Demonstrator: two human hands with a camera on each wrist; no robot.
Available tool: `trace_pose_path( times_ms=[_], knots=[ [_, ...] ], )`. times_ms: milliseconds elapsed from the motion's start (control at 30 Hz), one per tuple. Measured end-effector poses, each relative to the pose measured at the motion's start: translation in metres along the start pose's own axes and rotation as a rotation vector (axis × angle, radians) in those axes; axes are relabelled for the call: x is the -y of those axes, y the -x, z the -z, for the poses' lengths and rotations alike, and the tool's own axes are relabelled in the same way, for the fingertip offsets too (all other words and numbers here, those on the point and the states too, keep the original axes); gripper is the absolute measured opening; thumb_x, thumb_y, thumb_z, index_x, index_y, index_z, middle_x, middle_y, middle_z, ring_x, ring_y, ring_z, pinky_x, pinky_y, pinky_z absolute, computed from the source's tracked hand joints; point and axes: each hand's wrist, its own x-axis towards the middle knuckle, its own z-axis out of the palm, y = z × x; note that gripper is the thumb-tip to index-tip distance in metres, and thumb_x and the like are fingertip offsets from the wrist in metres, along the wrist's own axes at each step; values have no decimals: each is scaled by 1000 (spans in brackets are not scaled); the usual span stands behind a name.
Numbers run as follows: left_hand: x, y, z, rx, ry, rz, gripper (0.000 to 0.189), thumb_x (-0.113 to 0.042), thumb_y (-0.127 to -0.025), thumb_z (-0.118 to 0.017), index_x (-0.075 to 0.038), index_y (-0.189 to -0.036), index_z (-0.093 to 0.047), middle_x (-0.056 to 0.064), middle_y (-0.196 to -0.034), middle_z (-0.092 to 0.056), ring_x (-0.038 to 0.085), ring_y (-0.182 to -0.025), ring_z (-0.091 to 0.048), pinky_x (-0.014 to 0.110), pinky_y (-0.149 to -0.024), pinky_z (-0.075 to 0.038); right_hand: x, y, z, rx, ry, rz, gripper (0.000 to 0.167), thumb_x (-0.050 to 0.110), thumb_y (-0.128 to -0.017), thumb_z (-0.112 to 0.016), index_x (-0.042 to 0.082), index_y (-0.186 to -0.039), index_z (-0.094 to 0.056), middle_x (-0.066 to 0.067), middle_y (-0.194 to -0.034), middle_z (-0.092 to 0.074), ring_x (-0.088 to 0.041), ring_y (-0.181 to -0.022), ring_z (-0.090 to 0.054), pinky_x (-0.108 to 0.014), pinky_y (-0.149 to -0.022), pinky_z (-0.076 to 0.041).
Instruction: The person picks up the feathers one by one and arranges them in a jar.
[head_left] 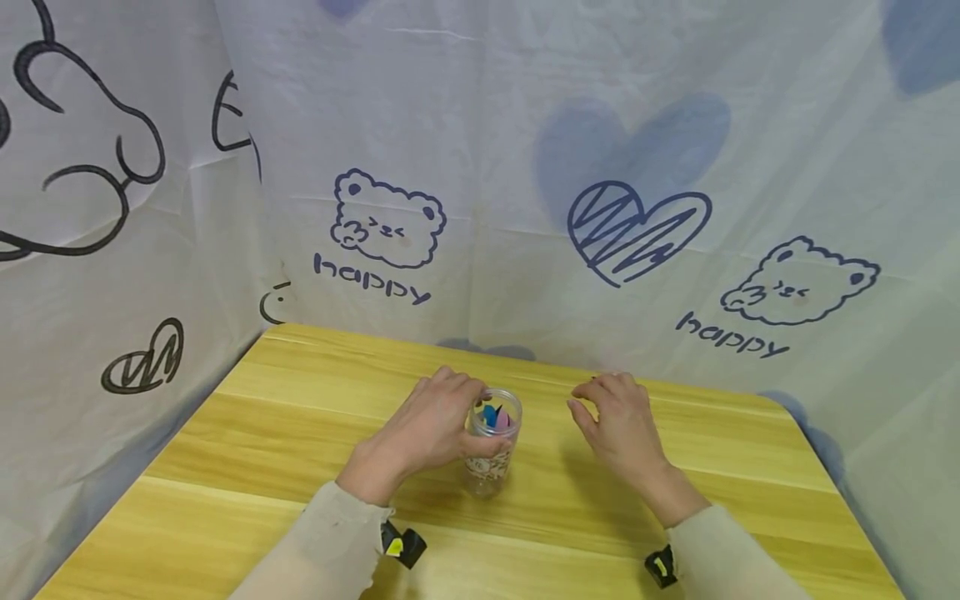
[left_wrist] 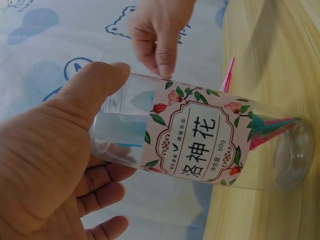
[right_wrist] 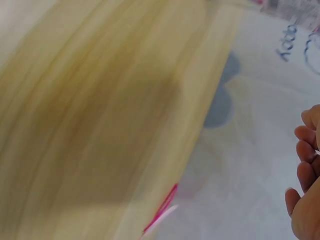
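Observation:
My left hand grips a clear plastic jar near its open rim, thumb on one side and fingers on the other. The jar is roughly upright over the table and bears a pink flower-patterned label. Inside are blue and pink pieces, with thin pointed ends near the base; the label hides their middles. To the jar's right, my right hand hovers with fingers loosely bent and nothing visible in them. A slender pink pointed thing appears by the table's far edge, blurred; its kind is unclear.
Beneath both hands is a yellow wood-grain table with rounded far corners. Pale cloth printed with hearts and bears hangs behind it and along the left side. Black wrist straps show at the sleeves.

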Motion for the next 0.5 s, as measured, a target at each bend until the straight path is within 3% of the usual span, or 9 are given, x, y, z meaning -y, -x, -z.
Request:
trace_pose_path(
  times_ms=[333, 500],
  knots=[
    [0, 1, 1, 12, 15, 14, 68, -65, -84, -80, -13, -128, -70, -1, -122, -72, 19, -112, -54, 43, -100, -46, -39, 14, 0, 113, 138, -158, 18, 19, -95, -77, 1, -101, -77, -16, -101, -71, -40, -100, -58, -55, -84, -41],
    [1, 1, 1, 17, 24, 19, 68, -63, -84, -81, -13, -128, -70, 0, -122, -71, 19, -114, -54, 43, -102, -45, -66, 24, -2, 164, 193, -221, 21, 19, -96, -74, 0, -105, -75, -17, -101, -69, -40, -98, -55, -52, -80, -39]
  ],
)
